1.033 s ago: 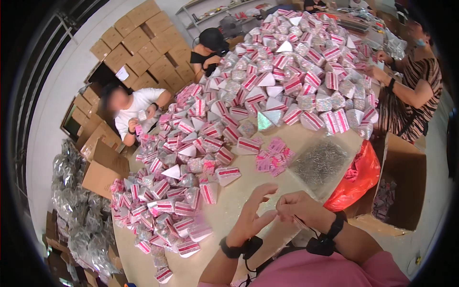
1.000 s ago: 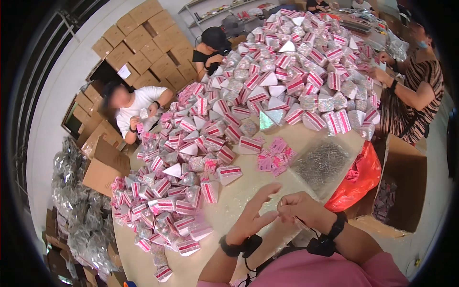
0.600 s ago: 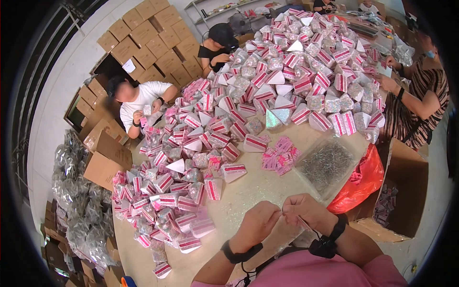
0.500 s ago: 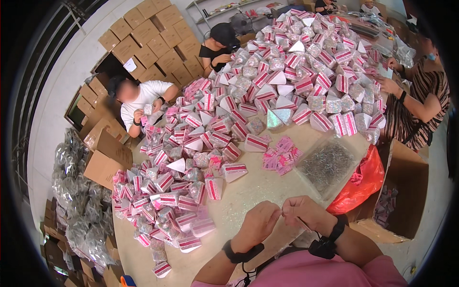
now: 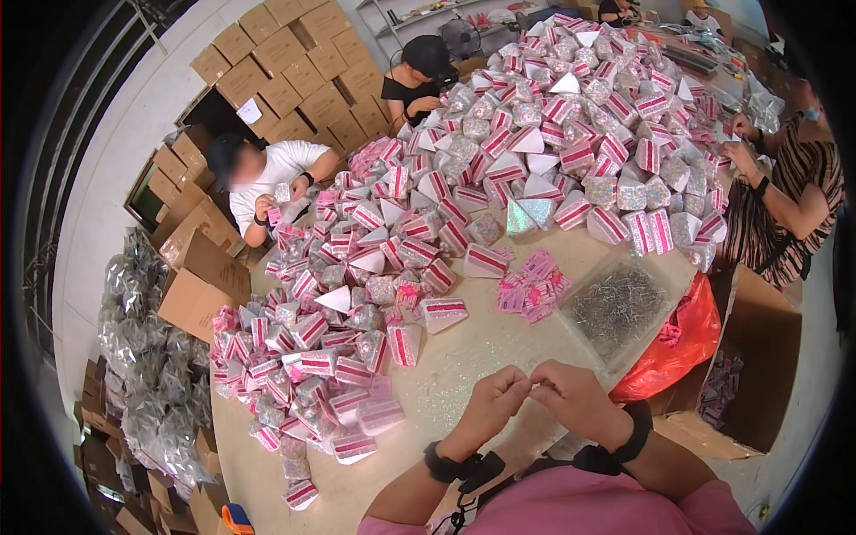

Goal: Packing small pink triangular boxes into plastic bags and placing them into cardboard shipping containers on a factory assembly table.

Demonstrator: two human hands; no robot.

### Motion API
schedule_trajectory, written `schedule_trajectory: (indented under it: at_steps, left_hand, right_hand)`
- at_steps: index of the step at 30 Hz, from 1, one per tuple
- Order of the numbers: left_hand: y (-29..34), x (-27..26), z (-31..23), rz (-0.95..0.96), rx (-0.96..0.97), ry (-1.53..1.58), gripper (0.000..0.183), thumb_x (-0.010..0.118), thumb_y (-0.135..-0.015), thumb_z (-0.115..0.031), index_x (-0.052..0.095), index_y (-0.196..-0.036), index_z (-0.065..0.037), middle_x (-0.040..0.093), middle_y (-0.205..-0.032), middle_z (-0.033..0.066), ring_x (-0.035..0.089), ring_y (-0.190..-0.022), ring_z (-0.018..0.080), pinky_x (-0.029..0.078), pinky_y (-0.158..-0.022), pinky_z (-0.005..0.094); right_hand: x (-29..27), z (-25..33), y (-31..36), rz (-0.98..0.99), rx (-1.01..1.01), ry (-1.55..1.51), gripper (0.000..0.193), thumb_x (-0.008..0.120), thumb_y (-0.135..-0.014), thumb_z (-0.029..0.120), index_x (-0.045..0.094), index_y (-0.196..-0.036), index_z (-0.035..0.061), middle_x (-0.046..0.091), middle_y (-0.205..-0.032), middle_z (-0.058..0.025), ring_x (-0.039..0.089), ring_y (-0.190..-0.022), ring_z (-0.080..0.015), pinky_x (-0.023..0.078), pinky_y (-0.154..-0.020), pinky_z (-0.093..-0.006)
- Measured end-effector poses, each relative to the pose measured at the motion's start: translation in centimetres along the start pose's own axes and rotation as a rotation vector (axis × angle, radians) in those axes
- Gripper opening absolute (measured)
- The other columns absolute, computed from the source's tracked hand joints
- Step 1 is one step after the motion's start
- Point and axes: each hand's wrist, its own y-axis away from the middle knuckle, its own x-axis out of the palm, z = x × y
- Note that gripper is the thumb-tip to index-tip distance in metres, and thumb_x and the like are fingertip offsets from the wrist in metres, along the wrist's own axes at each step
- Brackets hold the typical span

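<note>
Near the table's front edge, my left hand [image 5: 492, 406] and my right hand [image 5: 578, 403] meet at the fingertips, both pinched. Whatever they hold between them is too small or too hidden to make out. Just beyond my right hand stands a clear shallow tray [image 5: 584, 349] with many thin metal pins or hooks [image 5: 620, 306] in it. A loose pile of small pink printed cards [image 5: 532, 285] lies to the left of the tray. Many wedge-shaped packs [image 5: 443, 314], white and glittery with a pink stripe, are heaped left of and beyond my hands.
A red plastic bag [image 5: 670, 343] hangs at the table's right edge beside an open carton [image 5: 758, 357]. Several people sit around the table [image 5: 571, 251], one in a white shirt [image 5: 283, 183]. Stacked cartons [image 5: 303, 76] and silvery bags [image 5: 156, 383] stand at the left.
The fingers of my right hand have curled further in toward my left fingertips. A thin dark sliver seen under my right hand earlier no longer shows. The whole view has shifted slightly.
</note>
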Motion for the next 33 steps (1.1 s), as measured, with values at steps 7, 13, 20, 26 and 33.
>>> schedule_trajectory:
  at_steps: [7,13,20,26,33]
  left_hand:
    - [0.2,0.4,0.1,-0.053,-0.028,0.042,0.02,0.051,-0.095,-0.019,0.054,-0.083,-0.004,0.046,-0.065,-0.0034,0.039,-0.057,0.0046,0.033,-0.052,0.0208]
    - [-0.9,-0.4,-0.1,-0.032,0.02,0.032,0.019,0.052,-0.094,-0.018,0.055,-0.083,-0.003,0.049,-0.066,-0.0015,0.044,-0.059,0.0055,0.036,-0.054,0.0207]
    - [-9.4,-6.0,0.3,-0.187,0.21,-0.636,0.014,0.061,-0.084,-0.014,0.058,-0.09,-0.001,0.059,-0.076,0.0063,0.056,-0.07,0.0166,0.045,-0.065,0.0302]
    - [-19.0,-10.2,1.5,-0.323,0.503,-1.317,0.041,0.063,-0.072,-0.008,0.053,-0.112,-0.004,0.054,-0.114,0.0143,0.049,-0.109,0.0332,0.043,-0.088,0.0442]
    - [-23.8,-11.4,1.8,-0.224,0.419,-1.694,0.054,0.064,-0.073,-0.012,0.05,-0.125,-0.013,0.051,-0.124,0.009,0.044,-0.118,0.0325,0.034,-0.096,0.0569]
  right_hand:
    - [0.8,-1.0,0.2,-0.084,-0.316,0.464,0.009,0.061,-0.081,0.011,0.057,-0.088,0.0068,0.058,-0.075,-0.01,0.054,-0.062,-0.0303,0.044,-0.058,-0.039]
    - [0.6,-1.6,-0.1,-0.128,-0.205,0.216,0.009,0.059,-0.084,0.011,0.06,-0.089,0.0037,0.062,-0.079,-0.0116,0.06,-0.068,-0.0285,0.047,-0.061,-0.0357]
    - [-0.5,-2.9,0.2,-0.073,0.277,-0.181,0.014,0.059,-0.086,0.013,0.064,-0.093,0.0016,0.063,-0.073,-0.009,0.059,-0.064,-0.0158,0.047,-0.061,-0.0289]
    - [-0.2,-4.9,0.3,-0.033,0.347,-0.261,0.016,0.06,-0.087,0.017,0.065,-0.092,0.0031,0.063,-0.069,-0.0058,0.059,-0.062,-0.0111,0.047,-0.058,-0.0269]
    - [-0.6,-6.8,0.5,-0.017,0.411,-0.272,0.013,0.061,-0.086,0.01,0.065,-0.092,-0.0008,0.063,-0.073,-0.0032,0.059,-0.064,-0.0073,0.047,-0.058,-0.0225]
